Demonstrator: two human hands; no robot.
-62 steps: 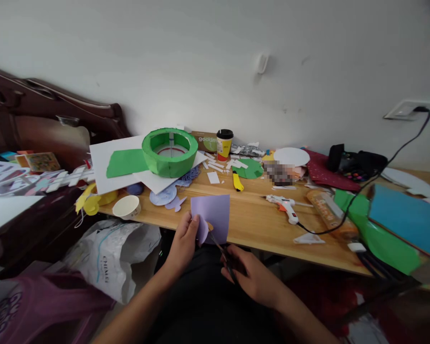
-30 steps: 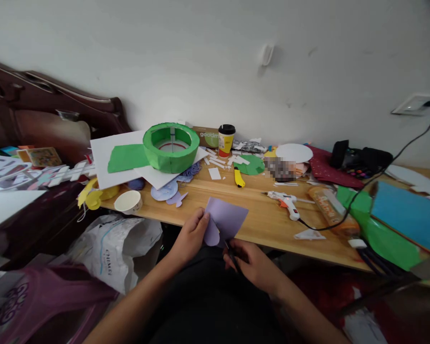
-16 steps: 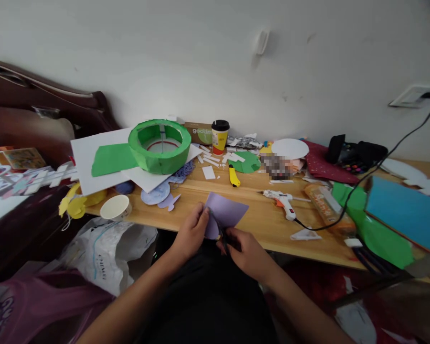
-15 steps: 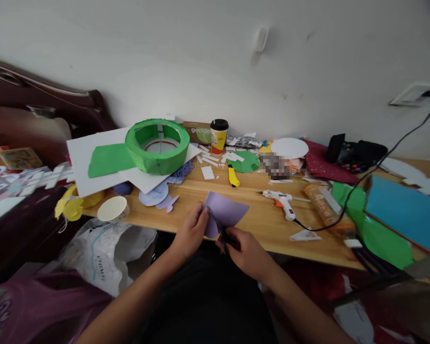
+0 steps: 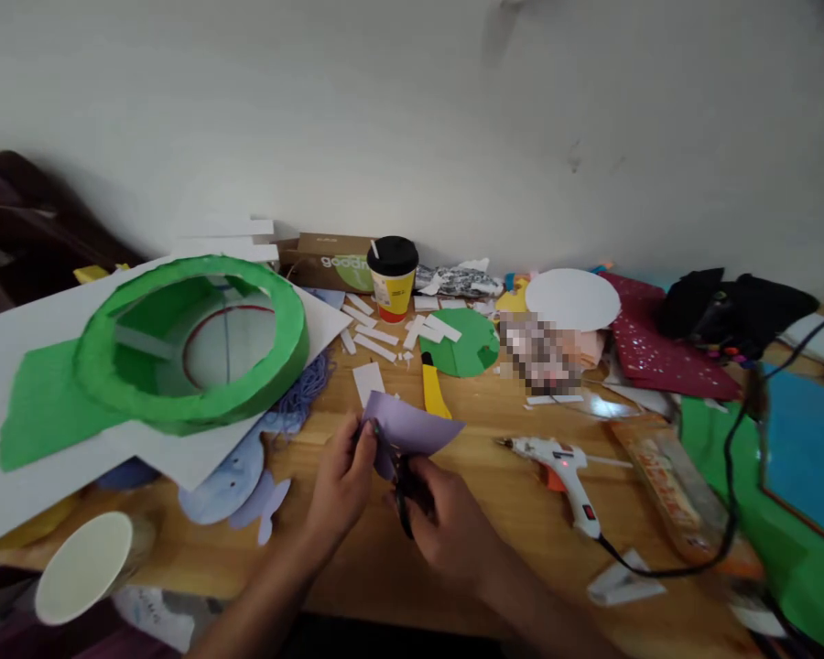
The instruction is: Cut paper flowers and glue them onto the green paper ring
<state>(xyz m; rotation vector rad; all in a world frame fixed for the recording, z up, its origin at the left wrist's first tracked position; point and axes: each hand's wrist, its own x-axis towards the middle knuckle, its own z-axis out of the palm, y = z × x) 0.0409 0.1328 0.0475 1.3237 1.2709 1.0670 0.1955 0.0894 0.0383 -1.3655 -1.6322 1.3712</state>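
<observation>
My left hand (image 5: 341,483) pinches the near left edge of a lilac paper sheet (image 5: 412,426), held just above the wooden table (image 5: 494,513). My right hand (image 5: 446,523) is closed round black-handled scissors (image 5: 399,483), whose blades reach up into the paper beside my left thumb. Both hands are close together at the centre of the view. A lilac cut-out shape (image 5: 265,503) lies on the table to the left of my left hand.
A green paper ring (image 5: 192,343) sits on white card at left. A paper cup (image 5: 86,577) lies at the near left edge. A yellow utility knife (image 5: 432,392), lidded coffee cup (image 5: 393,279), green disc (image 5: 463,343), corded glue gun (image 5: 567,471), blue and green sheets fill the rest.
The view has moved closer to the table and lower. My hands, the lilac paper and the scissors now sit over the tabletop instead of in front of its near edge.
</observation>
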